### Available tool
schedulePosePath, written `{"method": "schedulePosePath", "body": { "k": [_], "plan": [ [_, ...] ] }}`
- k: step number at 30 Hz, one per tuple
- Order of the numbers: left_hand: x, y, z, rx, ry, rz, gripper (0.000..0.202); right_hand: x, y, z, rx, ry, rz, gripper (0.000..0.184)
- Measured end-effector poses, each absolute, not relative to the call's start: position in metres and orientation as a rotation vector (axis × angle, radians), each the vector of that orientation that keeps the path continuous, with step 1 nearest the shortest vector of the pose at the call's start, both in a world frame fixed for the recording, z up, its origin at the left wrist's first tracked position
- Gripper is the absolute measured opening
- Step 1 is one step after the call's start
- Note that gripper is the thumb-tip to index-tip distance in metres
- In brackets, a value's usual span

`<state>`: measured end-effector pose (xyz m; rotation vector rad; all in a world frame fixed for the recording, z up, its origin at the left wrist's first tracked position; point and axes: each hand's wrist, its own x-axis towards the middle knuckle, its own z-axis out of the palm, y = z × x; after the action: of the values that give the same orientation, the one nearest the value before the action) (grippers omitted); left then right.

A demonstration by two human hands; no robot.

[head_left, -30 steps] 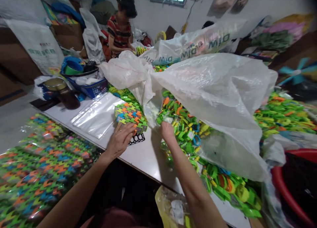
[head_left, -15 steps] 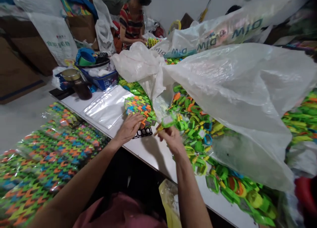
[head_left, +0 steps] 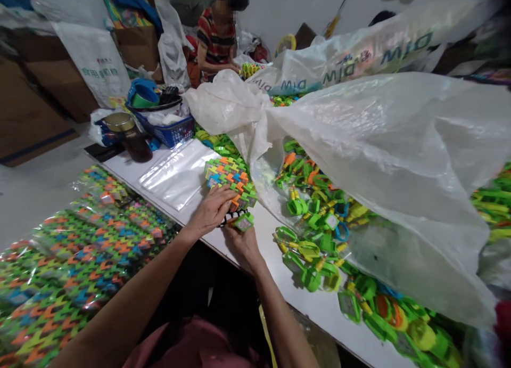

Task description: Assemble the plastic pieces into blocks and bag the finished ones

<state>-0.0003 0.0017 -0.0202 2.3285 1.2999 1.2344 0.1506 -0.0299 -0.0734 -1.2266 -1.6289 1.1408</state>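
Observation:
A block of interlocked green, orange and blue toy watches (head_left: pixel 229 172) stands on a black rack with holes (head_left: pixel 232 217) at the table's near edge. My left hand (head_left: pixel 211 211) grips the near left side of that block, its fingers laid over the watches. A single green toy watch (head_left: pixel 244 221) with a grey face is pinched in my right hand (head_left: pixel 242 244), just beside the rack. Parts of the right fingers are hidden behind the watch and rack.
Loose green and yellow toy watches (head_left: pixel 315 251) lie heaped at right under a large translucent sheet (head_left: pixel 383 128). Flat clear bags (head_left: pixel 175 173), a jar (head_left: pixel 136 139) and a blue basket (head_left: pixel 171 131) sit at left. Packed bags (head_left: pixel 80 261) fill the lower left. A person (head_left: pixel 217 38) works behind.
My right hand has moved left and toward me with the green toy watch, from near the heap to the black rack. My left hand stays on the block.

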Motion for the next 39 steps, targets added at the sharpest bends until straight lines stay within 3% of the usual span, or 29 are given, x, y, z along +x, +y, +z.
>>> {"method": "schedulePosePath", "body": {
  "k": [11,18,30,39],
  "plan": [
    [-0.004,-0.001,-0.021,2.585,1.207,1.136,0.038,0.149,-0.016,-0.064,-1.408,-2.164,0.781,0.028],
    [-0.008,-0.012,-0.025,2.659,1.179,1.161,0.02,0.143,-0.031,-0.061,-1.389,-2.295,0.633,0.03],
    [-0.007,-0.02,-0.017,2.607,1.077,1.085,0.024,0.15,-0.053,-0.08,-1.412,-2.12,0.656,0.029],
    [0.002,-0.027,-0.013,2.514,1.223,1.232,0.016,0.14,-0.037,-0.041,-1.498,-2.278,0.771,0.03]
  ]
}}
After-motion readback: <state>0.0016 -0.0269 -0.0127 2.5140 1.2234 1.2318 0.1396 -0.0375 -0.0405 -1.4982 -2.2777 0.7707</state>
